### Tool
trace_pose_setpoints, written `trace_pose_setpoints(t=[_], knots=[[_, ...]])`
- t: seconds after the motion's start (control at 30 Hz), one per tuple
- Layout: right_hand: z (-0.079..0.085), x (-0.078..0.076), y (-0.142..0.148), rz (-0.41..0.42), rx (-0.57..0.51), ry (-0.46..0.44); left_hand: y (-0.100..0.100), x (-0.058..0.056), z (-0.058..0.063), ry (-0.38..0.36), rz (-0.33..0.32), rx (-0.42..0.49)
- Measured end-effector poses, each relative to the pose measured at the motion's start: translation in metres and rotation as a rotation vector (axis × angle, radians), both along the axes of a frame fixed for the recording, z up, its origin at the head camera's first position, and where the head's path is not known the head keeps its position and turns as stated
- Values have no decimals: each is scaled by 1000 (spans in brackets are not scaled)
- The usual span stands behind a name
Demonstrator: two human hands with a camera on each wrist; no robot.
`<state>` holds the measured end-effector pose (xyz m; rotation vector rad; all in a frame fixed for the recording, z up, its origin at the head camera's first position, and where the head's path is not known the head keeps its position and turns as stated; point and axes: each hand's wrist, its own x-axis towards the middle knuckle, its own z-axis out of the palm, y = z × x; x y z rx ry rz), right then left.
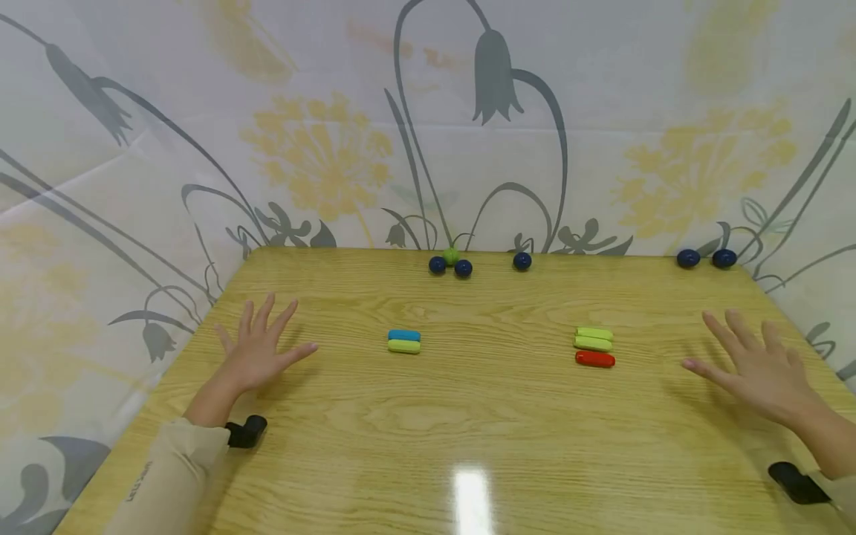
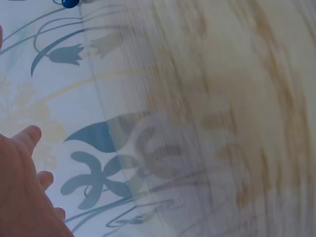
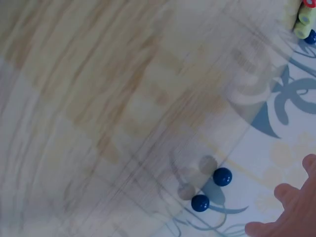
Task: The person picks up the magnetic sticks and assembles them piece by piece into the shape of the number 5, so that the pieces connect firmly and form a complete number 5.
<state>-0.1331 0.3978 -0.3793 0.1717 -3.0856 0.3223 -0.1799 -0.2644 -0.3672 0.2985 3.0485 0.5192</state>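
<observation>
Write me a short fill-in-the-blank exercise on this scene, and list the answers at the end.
1. The left hand and the right hand both hold ____.
2. The blue stick lies nearer the ____ hand.
3. Along the far edge of the table sit ____ dark blue balls.
4. Of the three sticks on the right, the one lowest in the head view is ____.

Missing words: nothing; left; five; red.

Bright head view, white glare on the near table (image 1: 374,446), faint shadows by left hand (image 1: 257,355) and right hand (image 1: 762,375), dimmer wrist views, hazy tabletop reflections.
</observation>
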Motion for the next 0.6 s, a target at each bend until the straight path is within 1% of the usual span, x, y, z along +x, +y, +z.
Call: trace_pose_setpoints(t=[0.07, 0.2, 0.33, 0.47, 0.6], knots=[[0, -3, -2, 23, -37, -1, 2, 1, 0, 24, -3, 23], [2, -8, -6, 56, -152, -51, 5, 0, 0, 86, -3, 60], [3, -9, -11, 79, -247, -73, 9, -2, -1, 131, -11, 90], [5, -10, -17, 109, -311, -62, 13, -4, -1, 131, -26, 133], [7, -10, -20, 120, -339, -52, 18, -6, -1, 113, -44, 190]])
